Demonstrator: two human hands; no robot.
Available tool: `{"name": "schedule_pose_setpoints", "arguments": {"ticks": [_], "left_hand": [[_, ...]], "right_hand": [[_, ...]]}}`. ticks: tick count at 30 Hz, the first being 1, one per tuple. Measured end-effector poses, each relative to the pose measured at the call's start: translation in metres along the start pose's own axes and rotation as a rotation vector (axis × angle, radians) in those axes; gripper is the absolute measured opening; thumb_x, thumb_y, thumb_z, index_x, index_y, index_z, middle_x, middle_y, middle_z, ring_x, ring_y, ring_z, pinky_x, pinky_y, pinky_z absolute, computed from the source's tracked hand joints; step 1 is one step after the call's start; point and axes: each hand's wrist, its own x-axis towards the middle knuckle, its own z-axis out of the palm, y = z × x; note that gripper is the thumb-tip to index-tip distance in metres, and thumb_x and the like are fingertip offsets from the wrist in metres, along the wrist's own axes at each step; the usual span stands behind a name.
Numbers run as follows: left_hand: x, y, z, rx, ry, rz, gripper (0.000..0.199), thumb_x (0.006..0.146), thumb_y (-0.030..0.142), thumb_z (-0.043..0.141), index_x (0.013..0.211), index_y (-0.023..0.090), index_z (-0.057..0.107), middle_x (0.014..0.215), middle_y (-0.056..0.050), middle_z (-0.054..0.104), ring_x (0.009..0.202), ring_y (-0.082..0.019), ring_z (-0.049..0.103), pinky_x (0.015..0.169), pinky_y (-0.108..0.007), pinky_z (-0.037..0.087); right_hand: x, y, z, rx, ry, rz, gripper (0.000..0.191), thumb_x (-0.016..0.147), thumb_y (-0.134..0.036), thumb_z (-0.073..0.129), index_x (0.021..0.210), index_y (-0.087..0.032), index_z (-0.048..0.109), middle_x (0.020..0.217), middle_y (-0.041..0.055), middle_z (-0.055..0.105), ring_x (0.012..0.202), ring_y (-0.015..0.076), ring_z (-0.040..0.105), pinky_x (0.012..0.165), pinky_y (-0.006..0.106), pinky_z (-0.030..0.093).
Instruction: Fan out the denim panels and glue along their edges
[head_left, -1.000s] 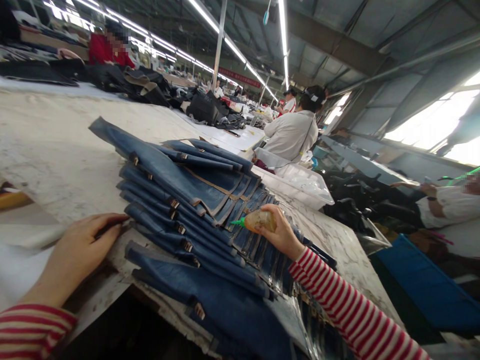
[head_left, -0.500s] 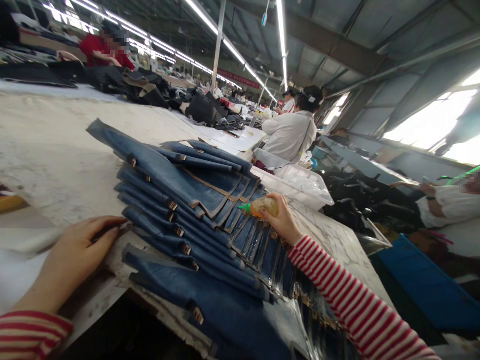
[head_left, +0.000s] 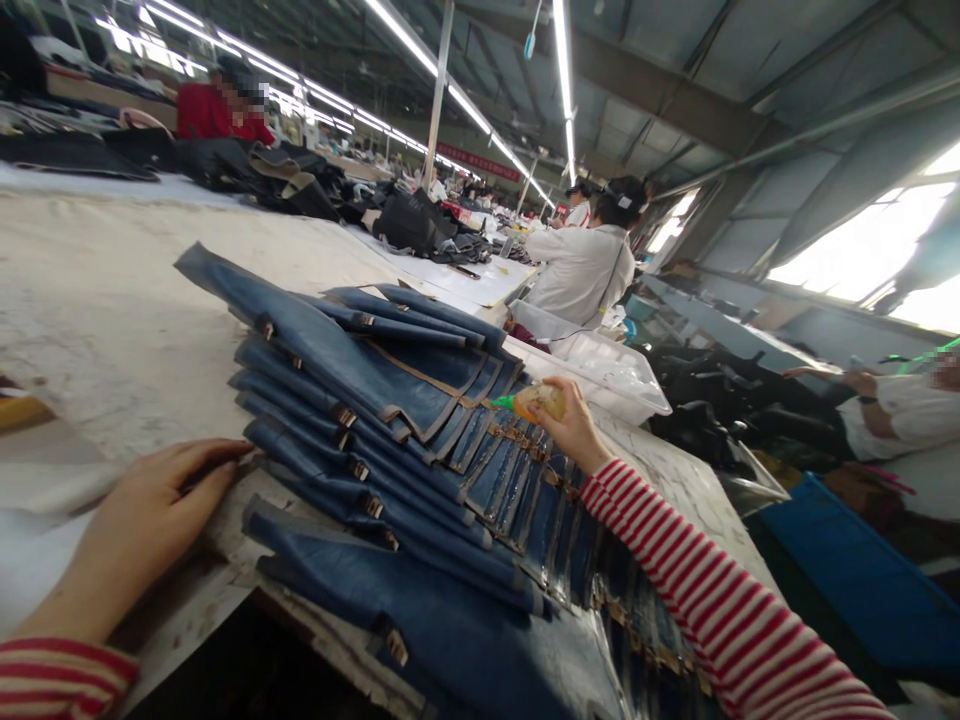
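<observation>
Amber bottle point(head_left: 541, 402), green nozzle point(head_left: 502, 402): gripped in right hand point(head_left: 574, 425), over overlapping blue pieces point(head_left: 420, 480) on pale surface point(head_left: 97, 260). Left hand point(head_left: 161, 505): loosely open, fingertips near the pieces' left ends.

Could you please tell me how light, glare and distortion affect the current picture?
Head view: the window is blown out to white, and the tube light glares; head view, centre: glossy highlights streak the blue pieces, while the squeeze bottle looks a little soft; head view overall: tilted, with wide-angle stretching toward the edges.
</observation>
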Motion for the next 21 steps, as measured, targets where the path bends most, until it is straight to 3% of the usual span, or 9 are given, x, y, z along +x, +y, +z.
{"name": "schedule_pose_setpoints", "arguments": {"ticks": [10, 21], "left_hand": [[0.001, -0.016, 0.01, -0.033, 0.03, 0.04, 0.036, 0.079, 0.043, 0.037, 0.096, 0.022, 0.06, 0.1, -0.003, 0.063, 0.094, -0.021, 0.056, 0.091, -0.033, 0.039], [0.001, -0.024, 0.017, -0.039, 0.096, 0.08, 0.029, 0.081, 0.04, 0.04, 0.096, 0.024, 0.059, 0.098, 0.0, 0.063, 0.093, -0.019, 0.057, 0.092, -0.031, 0.039]], "right_hand": [[0.017, 0.026, 0.005, -0.045, -0.024, -0.012, 0.042, 0.072, -0.037, 0.062, 0.107, -0.02, 0.046, 0.103, 0.0071, 0.049, 0.099, 0.0231, 0.048, 0.088, 0.041, 0.04], [0.029, 0.038, -0.002, -0.153, -0.032, -0.207, 0.039, 0.075, -0.033, 0.059, 0.109, -0.022, 0.044, 0.11, 0.0094, 0.047, 0.105, 0.0249, 0.044, 0.093, 0.044, 0.037]]}}
